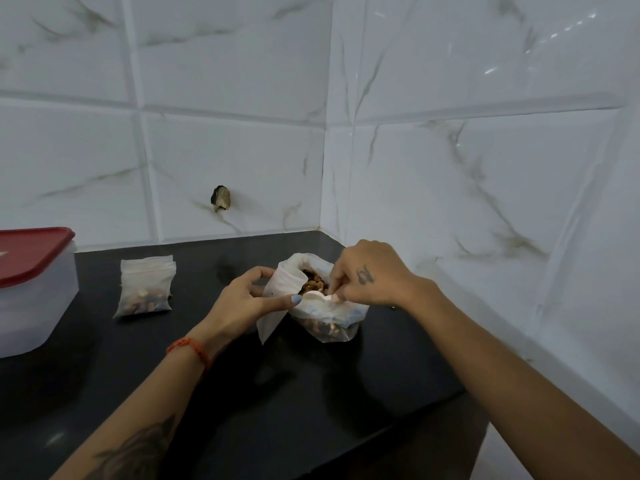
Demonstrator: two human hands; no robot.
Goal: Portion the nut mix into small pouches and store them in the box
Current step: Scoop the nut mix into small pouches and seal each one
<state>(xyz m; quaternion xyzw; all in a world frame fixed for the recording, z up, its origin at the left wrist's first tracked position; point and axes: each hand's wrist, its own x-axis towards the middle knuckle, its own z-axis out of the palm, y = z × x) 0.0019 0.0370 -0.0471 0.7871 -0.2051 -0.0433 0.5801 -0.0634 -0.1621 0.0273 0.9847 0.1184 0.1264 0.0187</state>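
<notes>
A large clear bag of nut mix [332, 329] stands open on the black counter [104, 362] near the wall corner. My left hand [239, 306] pinches a small empty pouch [282, 289] and holds it upright against the bag's left side. My right hand [367, 275] grips a white spoon [317, 296] whose bowl lies over the bag's mouth, beside the pouch. A filled small pouch [145, 289] stands on the counter to the left. The translucent box with a red lid [31, 289] sits at the far left, its lid on.
White marble-look tiled walls meet in a corner right behind the bag. A dark chip [220, 198] marks the back wall. The counter's front edge steps in at the lower right [433, 407].
</notes>
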